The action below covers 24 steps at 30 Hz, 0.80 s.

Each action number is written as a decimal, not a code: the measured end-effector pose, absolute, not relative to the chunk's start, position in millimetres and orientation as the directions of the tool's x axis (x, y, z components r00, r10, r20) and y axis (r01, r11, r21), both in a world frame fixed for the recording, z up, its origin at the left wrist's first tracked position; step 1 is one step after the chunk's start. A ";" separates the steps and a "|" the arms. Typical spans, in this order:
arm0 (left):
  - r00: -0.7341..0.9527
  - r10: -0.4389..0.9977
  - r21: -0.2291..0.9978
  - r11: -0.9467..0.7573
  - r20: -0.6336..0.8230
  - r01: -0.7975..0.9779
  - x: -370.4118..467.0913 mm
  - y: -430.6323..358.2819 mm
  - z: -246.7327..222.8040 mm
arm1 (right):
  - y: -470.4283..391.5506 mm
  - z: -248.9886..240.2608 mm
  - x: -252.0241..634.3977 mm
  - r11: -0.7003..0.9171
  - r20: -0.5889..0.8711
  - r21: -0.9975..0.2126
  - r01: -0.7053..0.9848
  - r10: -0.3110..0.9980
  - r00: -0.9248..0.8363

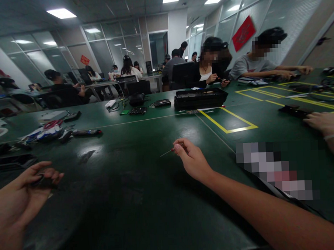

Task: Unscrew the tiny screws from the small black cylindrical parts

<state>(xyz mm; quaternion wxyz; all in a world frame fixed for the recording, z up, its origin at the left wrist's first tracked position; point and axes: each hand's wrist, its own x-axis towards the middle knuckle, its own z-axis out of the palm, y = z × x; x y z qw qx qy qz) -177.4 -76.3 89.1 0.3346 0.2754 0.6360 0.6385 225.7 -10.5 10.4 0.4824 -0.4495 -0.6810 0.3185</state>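
Observation:
Over the middle of the green table my right hand (192,157) is closed around a small screwdriver (166,153). Its thin metal shaft points left and slightly down, and most of the handle is hidden in my fingers. At the left edge my left hand (28,193) is raised palm-up with curled fingers. A small dark object (43,181) lies in its grip, partly covered and too dim to name. The two hands are well apart.
A long black tray (200,98) stands across the table, near circuit boards (138,110) and a white adapter (110,104). An electric screwdriver (87,132) lies left beside a cluttered pile (44,133). Another person's hand (326,123) reaches in from the right. Yellow tape (240,130) marks the tabletop.

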 end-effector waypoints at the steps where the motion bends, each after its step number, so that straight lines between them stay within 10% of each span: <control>1: -0.630 0.769 0.991 0.033 -0.110 -0.132 -167.2 -68.8 90.0 | -10.1 9.7 225.9 0.392 0.372 -0.871 0.298 0.920 -0.124; 12: -0.074 0.997 0.989 -0.029 0.018 -0.146 -48.4 -5.0 82.2 | -9.7 12.2 225.6 0.402 0.403 -0.868 0.292 0.913 -0.058; 18: 0.119 0.985 0.861 -0.170 0.128 0.480 -4.6 1.5 37.6 | -8.4 15.6 226.6 0.401 0.411 -0.841 0.364 0.910 -0.054; 24: 0.213 0.960 0.682 -0.280 0.183 0.675 -4.8 -1.1 10.2 | -16.0 25.0 226.3 0.416 0.403 -0.801 0.431 0.907 -0.125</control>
